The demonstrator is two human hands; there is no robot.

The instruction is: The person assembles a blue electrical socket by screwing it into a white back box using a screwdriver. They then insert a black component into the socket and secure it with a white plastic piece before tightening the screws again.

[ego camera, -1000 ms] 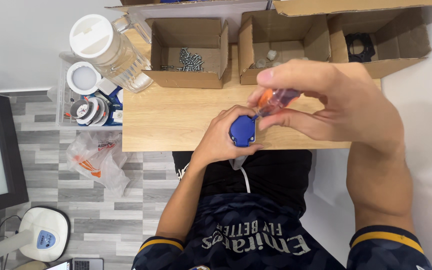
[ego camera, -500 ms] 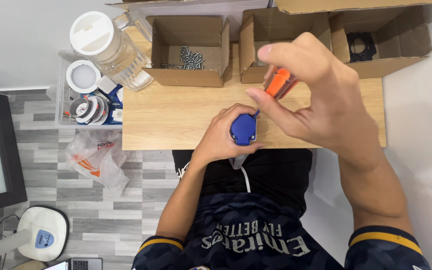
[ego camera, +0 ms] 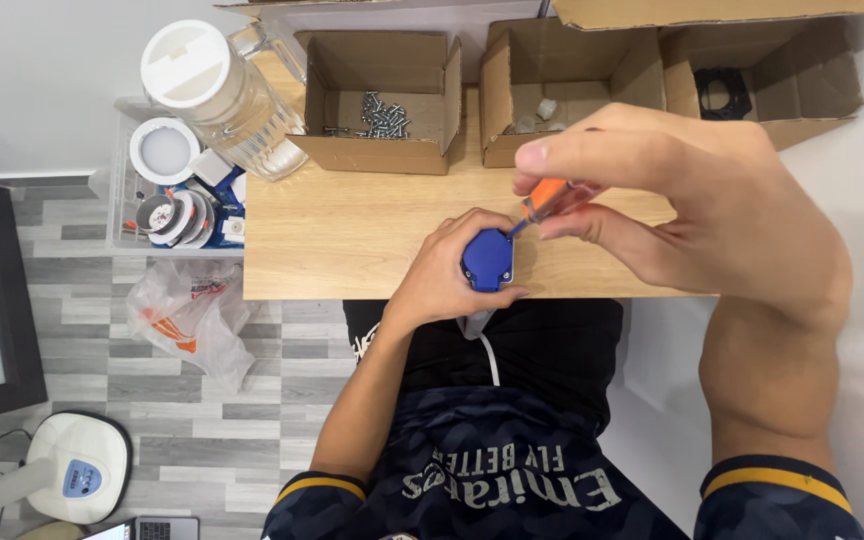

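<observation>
Left hand (ego camera: 442,275) gripped the blue plug (ego camera: 488,260) tight at the desk (ego camera: 352,235) edge, while right hand (ego camera: 692,210) pinched an orange screwdriver (ego camera: 552,200), tip on the plug.

Your left hand (ego camera: 447,270) holds a blue plug (ego camera: 488,262); your right hand (ego camera: 692,210) holds an orange-handled screwdriver (ego camera: 552,200). The bench (ego camera: 352,235) is pale wood grain, the boxes (ego camera: 377,95) plain brown cardboard, the screws (ego camera: 382,115) silvery. The floor (ego camera: 82,260) is grey planks, and the jug (ego camera: 217,95) is clear with a white lid.
</observation>
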